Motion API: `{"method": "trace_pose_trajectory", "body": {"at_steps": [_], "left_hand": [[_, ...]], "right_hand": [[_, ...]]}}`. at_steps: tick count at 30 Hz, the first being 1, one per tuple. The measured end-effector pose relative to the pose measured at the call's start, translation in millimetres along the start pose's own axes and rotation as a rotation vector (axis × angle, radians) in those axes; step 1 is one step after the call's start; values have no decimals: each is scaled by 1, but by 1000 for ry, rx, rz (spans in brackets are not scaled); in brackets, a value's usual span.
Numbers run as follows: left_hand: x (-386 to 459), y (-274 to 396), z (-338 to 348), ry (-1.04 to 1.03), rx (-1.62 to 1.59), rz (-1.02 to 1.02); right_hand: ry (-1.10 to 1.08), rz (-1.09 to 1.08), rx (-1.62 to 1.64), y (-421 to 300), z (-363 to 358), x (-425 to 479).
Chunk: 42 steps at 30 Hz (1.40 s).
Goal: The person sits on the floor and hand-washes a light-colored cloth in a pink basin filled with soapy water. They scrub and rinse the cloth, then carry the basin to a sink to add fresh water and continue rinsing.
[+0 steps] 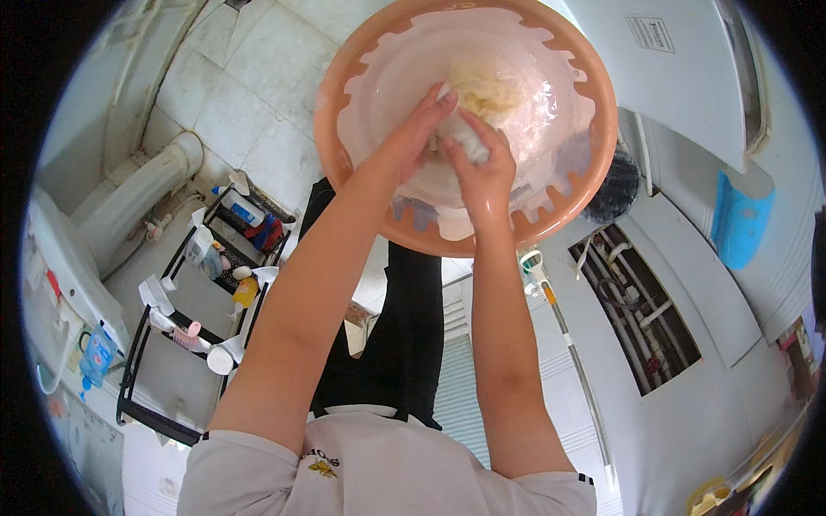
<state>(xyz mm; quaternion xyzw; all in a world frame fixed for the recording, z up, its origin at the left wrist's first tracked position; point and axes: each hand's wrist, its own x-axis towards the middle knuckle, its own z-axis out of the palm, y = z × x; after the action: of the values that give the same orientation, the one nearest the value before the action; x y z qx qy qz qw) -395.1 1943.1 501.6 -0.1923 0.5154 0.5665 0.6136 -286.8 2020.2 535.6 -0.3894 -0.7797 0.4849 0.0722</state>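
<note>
A wide orange plastic basin (610,148) with a pale pink patterned inside stands before me, with water in it. Over the water, my left hand (419,132) grips one end of a small wet white cloth (466,137). My right hand (487,164) has its fingers curled around the other end of that cloth. Just beyond my hands, a pale yellow cloth (487,90) lies bunched in the water. The cloth's folds are partly hidden by my fingers.
At left stands a black-framed rack (174,264) with bottles and toiletries, near a white sink (84,284). A white appliance (652,77) stands at upper right. Below it are a black-lined bin (616,187), a pipe opening (635,309) and a mop pole (577,361).
</note>
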Motion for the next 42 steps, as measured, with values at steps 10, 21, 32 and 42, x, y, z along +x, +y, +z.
{"method": "trace_pose_trajectory", "body": {"at_steps": [10,21,32,42], "left_hand": [[-14,-2,30,-282,-337,42],[-15,3,47,-106,-370,-31],[12,-28,18,685,1160,670],[46,-28,-1,321,1536,525]], "right_hand": [[58,-178,-98,-84,-2,-50],[463,-121,-195,-1,1,27],[197,11,-827,42,-3,33],[-184,5,-934,45,4,53]]}}
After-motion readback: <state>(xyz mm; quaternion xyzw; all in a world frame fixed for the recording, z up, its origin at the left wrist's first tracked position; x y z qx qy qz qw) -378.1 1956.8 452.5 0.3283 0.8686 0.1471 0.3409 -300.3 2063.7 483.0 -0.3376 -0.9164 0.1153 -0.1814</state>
